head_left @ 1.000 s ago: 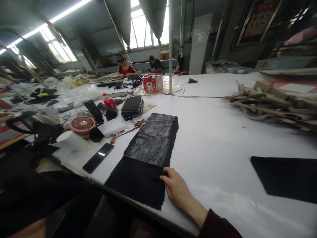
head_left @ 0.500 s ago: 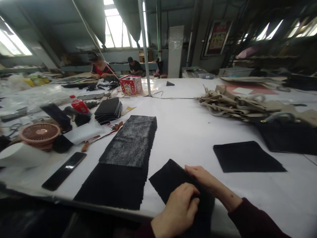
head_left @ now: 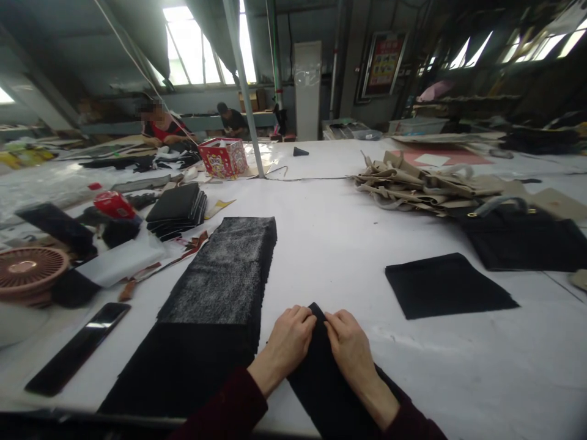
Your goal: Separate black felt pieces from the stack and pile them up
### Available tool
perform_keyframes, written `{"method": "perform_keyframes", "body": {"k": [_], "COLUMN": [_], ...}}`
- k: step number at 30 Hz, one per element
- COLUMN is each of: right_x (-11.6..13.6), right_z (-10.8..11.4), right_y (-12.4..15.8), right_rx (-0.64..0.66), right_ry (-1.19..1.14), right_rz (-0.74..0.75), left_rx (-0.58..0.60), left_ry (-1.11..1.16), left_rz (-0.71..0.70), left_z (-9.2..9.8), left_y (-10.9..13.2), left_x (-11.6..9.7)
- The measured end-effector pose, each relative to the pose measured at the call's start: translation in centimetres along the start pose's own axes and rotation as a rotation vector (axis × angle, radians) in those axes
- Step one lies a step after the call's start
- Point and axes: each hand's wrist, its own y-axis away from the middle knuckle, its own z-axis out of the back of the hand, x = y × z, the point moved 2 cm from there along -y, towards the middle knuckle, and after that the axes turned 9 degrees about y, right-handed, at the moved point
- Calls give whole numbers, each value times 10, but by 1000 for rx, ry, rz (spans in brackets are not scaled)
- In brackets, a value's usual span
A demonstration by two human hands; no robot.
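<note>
A black fabric piece (head_left: 328, 382) lies on the white table (head_left: 348, 232) right in front of me. My left hand (head_left: 288, 342) and my right hand (head_left: 348, 349) pinch its far corner, fingers curled on the cloth, side by side. To the left of my hands lies a long stack of black fabric pieces (head_left: 215, 293), its far half greyish. A single black fabric sheet (head_left: 447, 284) lies flat to the right.
A phone (head_left: 77, 348), a pink round fan (head_left: 25, 275), a red bottle (head_left: 114, 205) and a pile of black pouches (head_left: 177, 208) sit at the left. Beige bags (head_left: 426, 183) and a black bag (head_left: 523, 238) lie at the right. Two people work at the far end.
My view has swung right. My right hand left the stack's edge; both hands drew one black piece in front of me and now grip its far corner together.
</note>
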Motion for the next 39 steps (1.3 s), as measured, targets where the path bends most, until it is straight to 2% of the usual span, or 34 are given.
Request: {"method": "perform_keyframes", "body": {"k": [3, 7, 15, 39], "right_x": [2, 4, 9, 9], "right_z": [-9, -9, -10, -13], "right_y": [10, 13, 14, 13], "right_rx": [-164, -230, -197, -182], "right_ry": [90, 186, 292, 287], "right_rz": [139, 254, 301, 316], "left_rx": [-61, -126, -108, -92], "left_ry": [27, 56, 26, 24], "left_rz": [-30, -40, -68, 0], "left_z": [-7, -11, -17, -19], "left_y": [2, 5, 7, 6], "left_x": [4, 10, 17, 19]}}
